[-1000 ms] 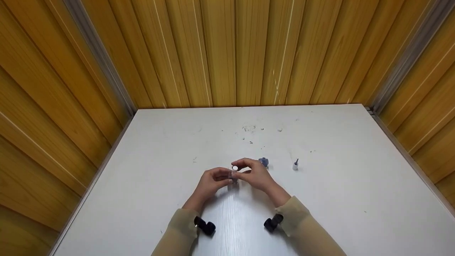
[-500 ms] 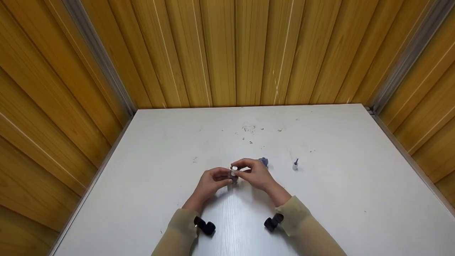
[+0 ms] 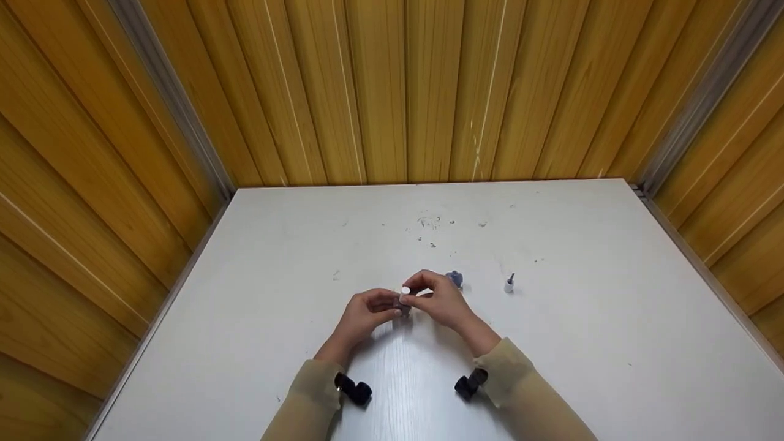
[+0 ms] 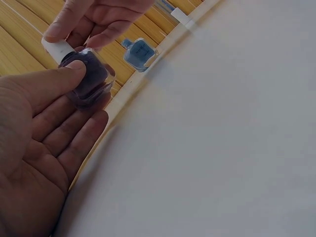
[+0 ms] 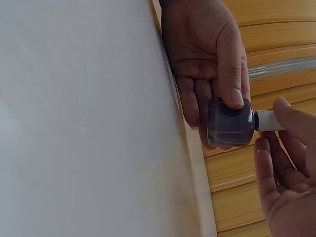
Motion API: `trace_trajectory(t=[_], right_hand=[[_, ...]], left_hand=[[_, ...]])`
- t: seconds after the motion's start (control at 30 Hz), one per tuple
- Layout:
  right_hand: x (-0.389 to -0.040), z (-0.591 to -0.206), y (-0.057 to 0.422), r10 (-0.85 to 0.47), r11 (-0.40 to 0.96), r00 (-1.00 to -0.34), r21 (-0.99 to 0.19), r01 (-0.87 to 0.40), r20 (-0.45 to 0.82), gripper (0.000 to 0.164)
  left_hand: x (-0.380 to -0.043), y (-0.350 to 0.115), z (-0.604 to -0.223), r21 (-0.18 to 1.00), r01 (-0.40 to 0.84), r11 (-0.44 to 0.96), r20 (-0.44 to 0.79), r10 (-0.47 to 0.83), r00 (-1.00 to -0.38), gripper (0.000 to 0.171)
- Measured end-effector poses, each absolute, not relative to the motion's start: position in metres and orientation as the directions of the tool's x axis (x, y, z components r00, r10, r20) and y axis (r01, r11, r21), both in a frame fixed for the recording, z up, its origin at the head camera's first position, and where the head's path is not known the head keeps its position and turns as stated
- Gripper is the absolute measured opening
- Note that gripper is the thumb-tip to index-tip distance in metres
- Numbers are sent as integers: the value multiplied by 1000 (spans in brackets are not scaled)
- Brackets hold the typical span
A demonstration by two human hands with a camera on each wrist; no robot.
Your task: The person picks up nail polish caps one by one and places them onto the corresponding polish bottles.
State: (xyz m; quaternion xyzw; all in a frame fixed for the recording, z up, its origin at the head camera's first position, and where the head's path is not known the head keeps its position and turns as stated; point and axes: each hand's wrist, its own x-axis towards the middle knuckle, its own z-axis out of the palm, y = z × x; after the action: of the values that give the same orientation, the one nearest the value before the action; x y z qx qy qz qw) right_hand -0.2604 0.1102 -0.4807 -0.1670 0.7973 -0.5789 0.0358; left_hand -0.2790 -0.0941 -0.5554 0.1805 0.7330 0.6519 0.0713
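Between both hands is a small glass nail polish bottle (image 5: 229, 126) filled with dark purple polish. My left hand (image 3: 365, 313) grips its body, thumb on one flat side and fingers behind. The thumb and fingers of my right hand (image 3: 439, 300) pinch its white cap (image 5: 268, 121). A thin dark strip of the neck shows between cap and glass in the right wrist view. Past my right hand stands a blue nail polish bottle (image 4: 139, 54), with no cap on it. Right of that, a white cap (image 3: 509, 286) stands on the table with its blue-coated brush pointing up.
The white table (image 3: 294, 245) has small dark specks and smudges (image 3: 429, 222) toward the back. Wood-panelled walls (image 3: 380, 92) enclose its back and sides. Black wrist cameras (image 3: 353, 389) sit on both sleeves.
The fingers of my right hand have shifted slightly around the white cap. My left hand and the purple bottle stay in place, as do the blue bottle and the standing brush cap.
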Motion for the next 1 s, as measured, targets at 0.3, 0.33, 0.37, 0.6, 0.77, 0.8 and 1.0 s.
trace_trajectory(t=[0.3, 0.33, 0.37, 0.6, 0.77, 0.8, 1.0], right_hand=[[-274, -499, 116, -399, 268, -904, -924, -274, 152, 33], [-276, -502, 116, -402, 267, -902, -922, -281, 159, 32], [-277, -504, 117, -403, 265, -900, -920, -288, 166, 31], [-279, -508, 117, -385, 247, -907, -928, -279, 171, 25], [-278, -507, 117, -365, 243, -916, -933, -265, 165, 23], [-278, -507, 117, -361, 244, -918, -934, -263, 164, 22], [-279, -508, 116, -330, 257, -932, -936, -241, 150, 24]], left_hand=[[-280, -94, -555, 981, 164, 105, 118, 351, -929, 29], [-280, -94, -555, 980, 167, 106, 120, 351, -929, 29], [-280, -94, -555, 979, 172, 106, 125, 352, -928, 29], [-279, -95, -555, 977, 182, 112, 132, 350, -927, 29], [-279, -95, -555, 977, 192, 98, 146, 355, -923, 29], [-279, -95, -555, 977, 193, 92, 148, 358, -922, 29], [-279, -94, -555, 981, 179, 78, 140, 360, -922, 30]])
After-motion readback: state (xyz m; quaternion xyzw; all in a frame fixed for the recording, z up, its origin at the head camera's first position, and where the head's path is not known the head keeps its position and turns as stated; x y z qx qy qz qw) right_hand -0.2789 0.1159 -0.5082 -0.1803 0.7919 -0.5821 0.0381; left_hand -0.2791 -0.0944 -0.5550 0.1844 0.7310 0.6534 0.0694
